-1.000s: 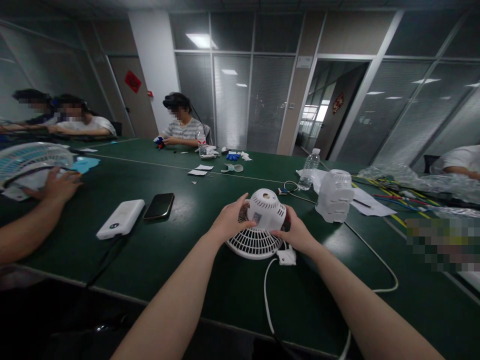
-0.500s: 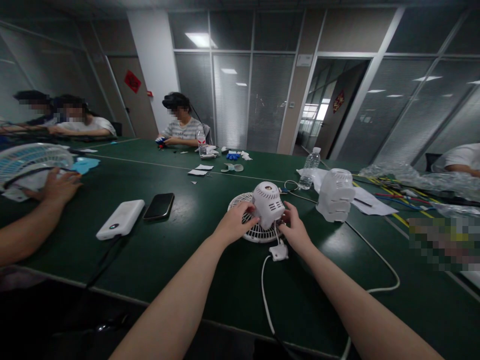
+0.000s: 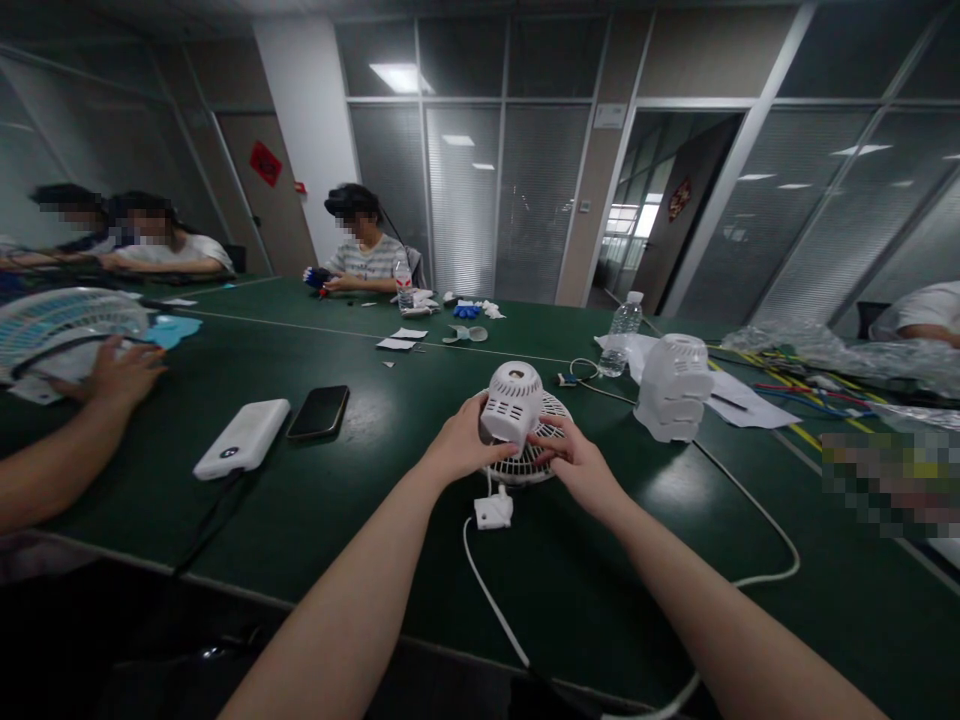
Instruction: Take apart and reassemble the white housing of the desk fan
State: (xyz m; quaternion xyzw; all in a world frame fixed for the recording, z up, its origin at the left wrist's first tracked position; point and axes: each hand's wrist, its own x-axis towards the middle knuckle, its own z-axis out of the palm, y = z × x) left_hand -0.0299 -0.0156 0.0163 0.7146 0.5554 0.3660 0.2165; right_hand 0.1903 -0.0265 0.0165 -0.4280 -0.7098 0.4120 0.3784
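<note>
A small white electric fan [image 3: 513,392] lies face down, its rounded, vented motor housing on top and the round grille [image 3: 556,410] beneath. My left hand [image 3: 459,440] is closed around the left side of the housing, thumb across its front. At the right side, the curled fingers of my right hand [image 3: 574,460] grip the fan where housing and grille meet; some fingertips are hidden. A small white box [image 3: 493,510] on short wires sits in front of the grille, with a white cable [image 3: 491,590] running from it toward the table edge.
Another white housing [image 3: 673,390] stands to the right beside a water bottle [image 3: 624,330] and paper. A power bank [image 3: 241,437] and phone [image 3: 319,412] lie left. A co-worker's hand [image 3: 120,375] touches another fan at far left. Fan blades [image 3: 465,333] lie beyond.
The fan has turned between my hands, so its housing and the small wired box have swung left and more grille shows at the right. My right hand has shifted slightly left.
</note>
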